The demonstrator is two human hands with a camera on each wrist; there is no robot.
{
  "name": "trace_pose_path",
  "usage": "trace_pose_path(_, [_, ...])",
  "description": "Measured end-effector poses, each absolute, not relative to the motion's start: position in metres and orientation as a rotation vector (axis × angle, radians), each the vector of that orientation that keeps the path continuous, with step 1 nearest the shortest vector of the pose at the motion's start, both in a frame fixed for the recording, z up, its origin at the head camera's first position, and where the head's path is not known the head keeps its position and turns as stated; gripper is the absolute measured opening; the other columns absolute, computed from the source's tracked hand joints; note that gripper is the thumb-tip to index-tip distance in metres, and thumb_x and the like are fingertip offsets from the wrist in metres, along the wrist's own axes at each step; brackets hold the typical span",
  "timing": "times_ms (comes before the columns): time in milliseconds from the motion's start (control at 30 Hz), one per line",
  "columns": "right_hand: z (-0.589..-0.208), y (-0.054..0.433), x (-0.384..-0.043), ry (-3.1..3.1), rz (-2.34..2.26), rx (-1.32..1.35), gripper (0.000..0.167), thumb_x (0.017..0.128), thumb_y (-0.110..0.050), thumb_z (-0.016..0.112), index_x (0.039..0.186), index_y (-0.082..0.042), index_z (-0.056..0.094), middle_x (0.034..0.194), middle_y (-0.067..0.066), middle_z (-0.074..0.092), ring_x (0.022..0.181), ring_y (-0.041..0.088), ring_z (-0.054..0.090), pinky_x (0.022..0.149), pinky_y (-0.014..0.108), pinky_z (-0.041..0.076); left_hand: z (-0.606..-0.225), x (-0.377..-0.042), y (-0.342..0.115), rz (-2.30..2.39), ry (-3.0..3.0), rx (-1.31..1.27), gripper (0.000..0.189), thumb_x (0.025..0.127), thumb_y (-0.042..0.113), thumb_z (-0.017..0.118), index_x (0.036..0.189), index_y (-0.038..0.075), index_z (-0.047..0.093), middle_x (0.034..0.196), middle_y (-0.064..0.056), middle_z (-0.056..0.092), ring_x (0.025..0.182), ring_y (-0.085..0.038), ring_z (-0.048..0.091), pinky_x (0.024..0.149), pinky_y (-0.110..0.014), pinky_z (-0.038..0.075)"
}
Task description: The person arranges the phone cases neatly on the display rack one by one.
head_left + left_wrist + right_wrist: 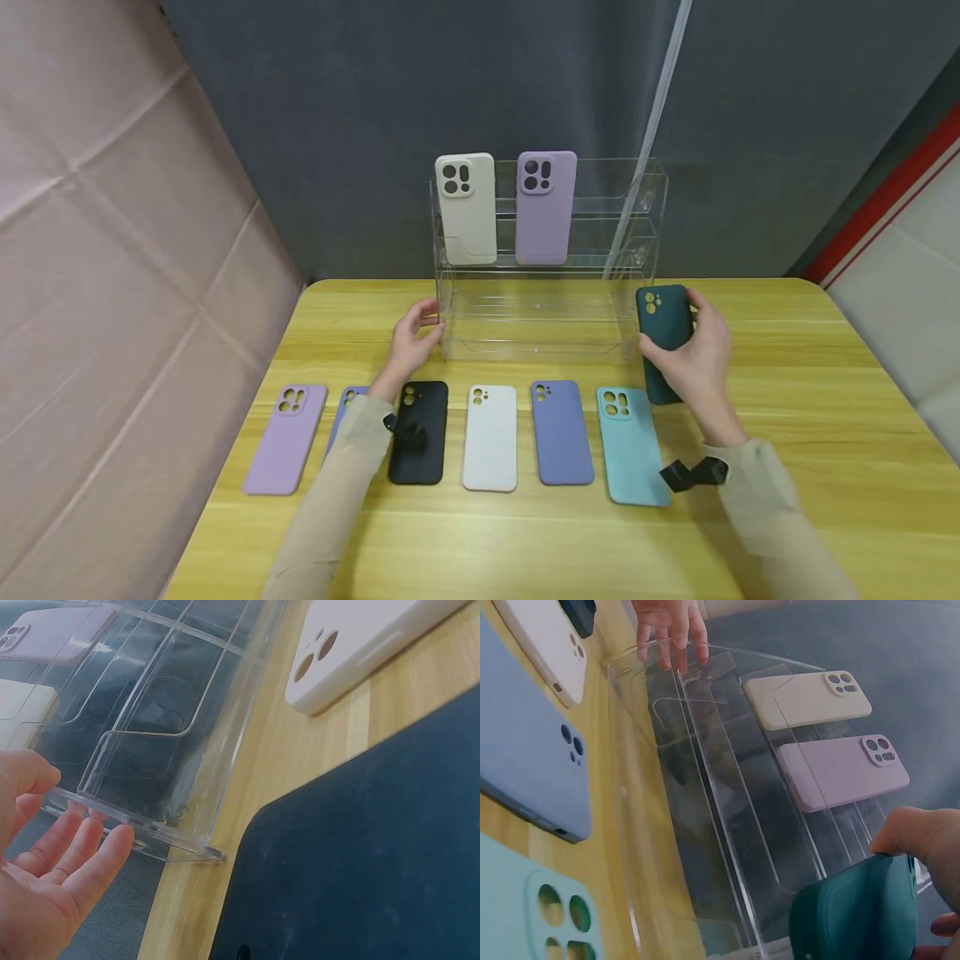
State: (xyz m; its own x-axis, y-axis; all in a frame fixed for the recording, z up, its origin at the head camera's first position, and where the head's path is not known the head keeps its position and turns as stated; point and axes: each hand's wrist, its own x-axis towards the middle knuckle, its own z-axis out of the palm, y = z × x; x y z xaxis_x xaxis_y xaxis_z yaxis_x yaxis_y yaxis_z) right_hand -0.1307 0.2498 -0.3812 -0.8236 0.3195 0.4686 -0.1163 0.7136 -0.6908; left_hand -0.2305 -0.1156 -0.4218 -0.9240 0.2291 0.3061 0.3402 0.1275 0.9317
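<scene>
Now a dark green phone case (667, 325) tilts in the right hand (697, 346), just off the right side of a clear tiered rack (540, 343) near the tabletop's (787, 375) back edge. The right grip pinches the case by its long sides, thumb against fingers; whether its lower end clears the wood cannot be told. The left hand (411, 340), fingers spread, reaches the rack's left side and appears to steady it. Two cases, one off-white (468, 217) and one purple (546, 217), stand side by side on an upper tier. The step in hand looks like bringing the green case to the rack; the next move likely calls for raising it and leaning it back beside the purple one, camera cutouts up. Between rack and front edge, a row runs from the left edge rightward: a second purple case (281, 450), a blue case (347, 407) half hidden by the left arm, then black (423, 458), white (490, 442), another blue (562, 437) and turquoise (633, 454). A grey curtain (360, 167) hangs behind.
</scene>
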Motion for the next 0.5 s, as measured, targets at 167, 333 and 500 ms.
trace_pose_path(167, [-0.369, 0.242, -0.142, -2.319, 1.018, -0.100, 0.078, 0.072, -0.013, 0.074, 0.138, 0.005, 0.038, 0.125, 0.030, 0.045, 0.105, 0.043, 0.043, 0.083, 0.053, 0.037, -0.422, -0.231, -0.116, -1.919, -2.312, -0.563, 0.042, 0.088, -0.011, 0.054, 0.128, -0.018, 0.042, 0.124, -0.038, 0.045, 0.107, -0.048, 0.049, 0.100, -0.057, 0.035])
trace_pose_path(333, [-0.356, 0.235, -0.154, -2.289, 1.032, -0.051, 0.078, 0.072, -0.013, 0.075, 0.138, 0.005, 0.038, 0.124, 0.028, 0.045, 0.106, 0.040, 0.042, 0.083, 0.052, 0.038, -0.423, -0.231, -0.116, -1.923, -2.313, -0.559, 0.042, 0.088, -0.011, 0.054, 0.128, -0.018, 0.042, 0.124, -0.037, 0.046, 0.107, -0.048, 0.049, 0.100, -0.057, 0.035])
trace_pose_path(500, [-0.339, 0.229, -0.170, -2.248, 1.019, 0.024, 0.078, 0.072, -0.016, 0.076, 0.138, 0.003, 0.039, 0.125, 0.027, 0.045, 0.108, 0.039, 0.039, 0.085, 0.051, 0.034, -0.422, -0.230, -0.115, -1.931, -2.308, -0.552, 0.042, 0.088, -0.012, 0.054, 0.128, -0.018, 0.042, 0.124, -0.036, 0.046, 0.106, -0.049, 0.049, 0.100, -0.058, 0.034])
